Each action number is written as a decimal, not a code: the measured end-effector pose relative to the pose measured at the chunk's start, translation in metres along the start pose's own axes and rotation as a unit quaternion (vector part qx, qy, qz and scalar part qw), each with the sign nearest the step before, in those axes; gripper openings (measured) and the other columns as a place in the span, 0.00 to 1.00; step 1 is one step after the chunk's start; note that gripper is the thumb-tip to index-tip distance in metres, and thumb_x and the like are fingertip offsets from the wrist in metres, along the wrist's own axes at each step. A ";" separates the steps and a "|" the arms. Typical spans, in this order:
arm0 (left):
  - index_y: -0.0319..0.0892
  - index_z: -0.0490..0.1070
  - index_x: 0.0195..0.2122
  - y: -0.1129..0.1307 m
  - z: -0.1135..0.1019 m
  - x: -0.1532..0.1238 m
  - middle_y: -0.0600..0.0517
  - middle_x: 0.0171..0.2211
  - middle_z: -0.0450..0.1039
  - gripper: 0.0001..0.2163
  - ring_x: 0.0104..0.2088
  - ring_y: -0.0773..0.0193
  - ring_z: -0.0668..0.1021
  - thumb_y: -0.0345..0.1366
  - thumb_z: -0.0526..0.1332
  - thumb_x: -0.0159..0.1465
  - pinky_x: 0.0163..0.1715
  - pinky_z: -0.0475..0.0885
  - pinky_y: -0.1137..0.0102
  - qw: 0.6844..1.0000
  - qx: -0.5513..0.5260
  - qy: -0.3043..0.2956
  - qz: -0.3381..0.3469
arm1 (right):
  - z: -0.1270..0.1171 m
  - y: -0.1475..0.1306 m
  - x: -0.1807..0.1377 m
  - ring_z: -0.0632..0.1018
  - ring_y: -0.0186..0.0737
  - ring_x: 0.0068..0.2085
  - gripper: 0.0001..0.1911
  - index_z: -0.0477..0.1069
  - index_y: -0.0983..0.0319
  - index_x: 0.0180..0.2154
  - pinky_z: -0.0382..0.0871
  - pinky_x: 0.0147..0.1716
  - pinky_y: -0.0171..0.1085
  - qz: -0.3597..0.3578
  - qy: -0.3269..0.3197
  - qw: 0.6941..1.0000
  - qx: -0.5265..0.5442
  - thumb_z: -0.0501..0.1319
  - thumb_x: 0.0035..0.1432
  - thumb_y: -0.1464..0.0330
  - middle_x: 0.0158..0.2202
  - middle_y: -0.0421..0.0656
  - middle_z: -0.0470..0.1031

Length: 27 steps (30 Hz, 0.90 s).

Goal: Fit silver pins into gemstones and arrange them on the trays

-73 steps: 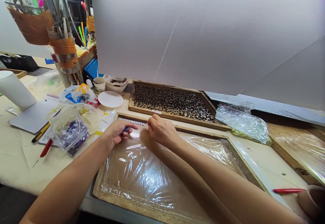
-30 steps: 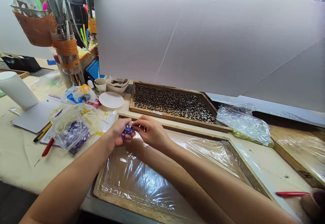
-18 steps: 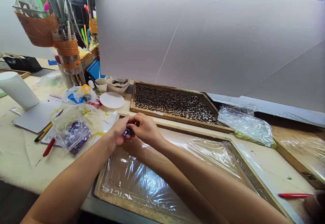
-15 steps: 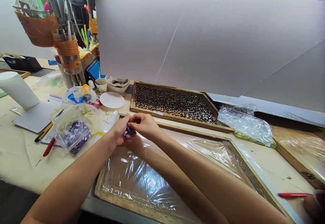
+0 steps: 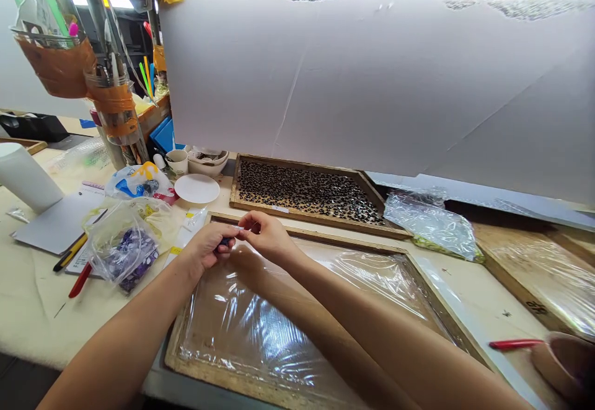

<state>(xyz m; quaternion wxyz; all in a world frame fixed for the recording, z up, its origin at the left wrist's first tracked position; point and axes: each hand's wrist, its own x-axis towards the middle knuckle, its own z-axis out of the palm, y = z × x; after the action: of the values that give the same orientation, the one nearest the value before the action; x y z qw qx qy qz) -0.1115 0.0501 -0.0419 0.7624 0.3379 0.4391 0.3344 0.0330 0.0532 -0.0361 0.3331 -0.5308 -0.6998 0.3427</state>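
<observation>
My left hand (image 5: 207,247) is curled shut on a small clump of purple gems (image 5: 224,242), of which only a sliver shows between the fingers. Touching it from the right, my right hand (image 5: 264,235) pinches at the same clump with thumb and fingertips. Both hands hover over the far left corner of a wooden tray covered in clear film (image 5: 297,311). A clear bag of more purple gems (image 5: 124,254) lies on the table left of my left hand.
Behind the hands sits a wooden tray full of small dark beads (image 5: 304,188). A white disc (image 5: 197,188), cups, pens and taped holders crowd the back left. A crumpled plastic bag (image 5: 430,225) and another film-covered tray (image 5: 543,273) lie right. A red pen (image 5: 514,343) lies near right.
My right hand came back from the tray's far edge to meet my left hand and now pinches at the gems there. My left fingers have closed further over them.
</observation>
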 end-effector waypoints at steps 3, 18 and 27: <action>0.36 0.67 0.23 0.003 0.002 -0.004 0.58 0.14 0.60 0.03 0.12 0.80 0.54 0.29 0.60 0.51 0.12 0.42 0.81 0.999 0.038 -0.034 -0.008 | -0.006 -0.002 -0.005 0.70 0.31 0.23 0.04 0.71 0.63 0.28 0.62 0.23 0.31 0.020 -0.063 0.995 0.068 0.60 0.46 0.71 0.21 0.37 0.71; 0.34 0.70 0.25 0.003 -0.003 -0.004 0.57 0.16 0.61 0.06 0.12 0.81 0.54 0.33 0.61 0.53 0.14 0.41 0.79 0.993 0.112 -0.019 -0.025 | -0.076 0.034 -0.063 0.71 0.31 0.20 0.06 0.63 0.61 0.26 0.64 0.18 0.30 0.053 -0.085 0.989 0.105 0.56 0.50 0.65 0.19 0.37 0.68; 0.35 0.69 0.26 0.000 -0.005 -0.004 0.57 0.16 0.60 0.07 0.12 0.81 0.53 0.35 0.61 0.55 0.14 0.43 0.79 0.996 0.058 -0.007 -0.065 | -0.101 0.071 -0.096 0.69 0.32 0.21 0.07 0.64 0.60 0.26 0.63 0.22 0.33 0.067 -0.114 0.990 0.045 0.52 0.54 0.65 0.18 0.37 0.66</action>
<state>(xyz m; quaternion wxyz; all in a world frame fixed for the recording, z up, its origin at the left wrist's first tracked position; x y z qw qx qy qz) -0.1171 0.0480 -0.0423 0.7649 0.3547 0.4729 0.2560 0.1736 -0.0136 -0.0502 0.2510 -0.5187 -0.6799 0.4535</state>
